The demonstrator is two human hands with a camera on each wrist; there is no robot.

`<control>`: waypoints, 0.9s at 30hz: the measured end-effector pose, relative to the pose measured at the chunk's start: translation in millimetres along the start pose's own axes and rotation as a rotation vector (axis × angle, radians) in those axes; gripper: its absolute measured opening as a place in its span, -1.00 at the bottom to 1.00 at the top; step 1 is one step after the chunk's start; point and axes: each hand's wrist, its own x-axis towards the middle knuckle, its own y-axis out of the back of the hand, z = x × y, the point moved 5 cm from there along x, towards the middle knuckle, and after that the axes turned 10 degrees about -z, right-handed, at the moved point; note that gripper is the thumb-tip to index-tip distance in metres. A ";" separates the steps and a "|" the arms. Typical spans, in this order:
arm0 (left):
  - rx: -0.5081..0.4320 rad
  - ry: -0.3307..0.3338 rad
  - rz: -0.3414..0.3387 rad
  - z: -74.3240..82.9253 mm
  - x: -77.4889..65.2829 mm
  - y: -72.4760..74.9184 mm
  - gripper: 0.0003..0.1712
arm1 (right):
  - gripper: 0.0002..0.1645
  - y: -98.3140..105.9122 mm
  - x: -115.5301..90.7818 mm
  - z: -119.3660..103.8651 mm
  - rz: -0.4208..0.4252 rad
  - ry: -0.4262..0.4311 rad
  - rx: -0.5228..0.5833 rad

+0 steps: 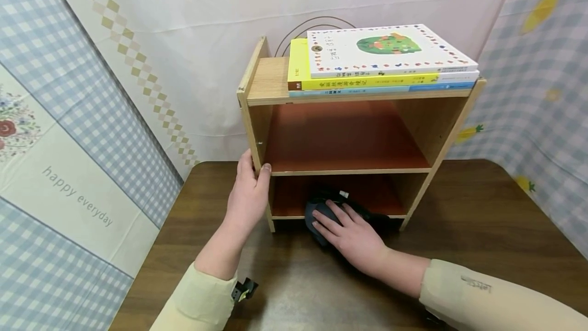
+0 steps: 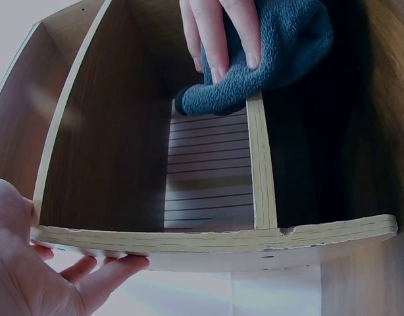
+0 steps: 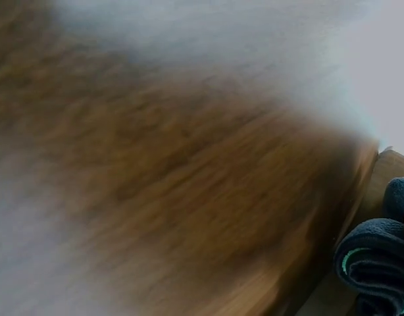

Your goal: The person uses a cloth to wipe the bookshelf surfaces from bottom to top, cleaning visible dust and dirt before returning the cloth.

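A small wooden bookshelf (image 1: 349, 171) with reddish-brown boards stands on the table. My left hand (image 1: 245, 195) grips its left side panel, thumb at the front edge and fingers along the outside. On the lowest board my right hand (image 1: 356, 239) presses a dark blue-grey towel (image 1: 317, 218), fingers spread and nearly straight over it. In the left wrist view the towel (image 2: 287, 43) drapes over the front edge of that board under the fingertips. The right wrist view catches the towel's folded layers (image 3: 376, 250) at its right edge; the right thumb is hidden in the head view.
Several books lie stacked on top of the bookshelf: a white picture book (image 1: 376, 47) uppermost, a yellow book (image 1: 297, 63) and blue ones below. The brown wooden table (image 1: 197, 249) extends around the bookshelf. Patterned cloth curtains (image 1: 202, 9) hang behind and at both sides.
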 end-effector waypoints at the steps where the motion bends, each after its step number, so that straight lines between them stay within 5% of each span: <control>1: -0.001 0.002 -0.001 -0.2 -0.1 -0.2 -0.39 | -0.13 -0.4 1.0 -0.9 -0.001 0.001 -0.003; 27: -0.016 0.003 -0.005 -1.7 0.3 -1.0 -0.37 | -0.23 10.6 35.1 -21.0 -0.020 0.012 -0.043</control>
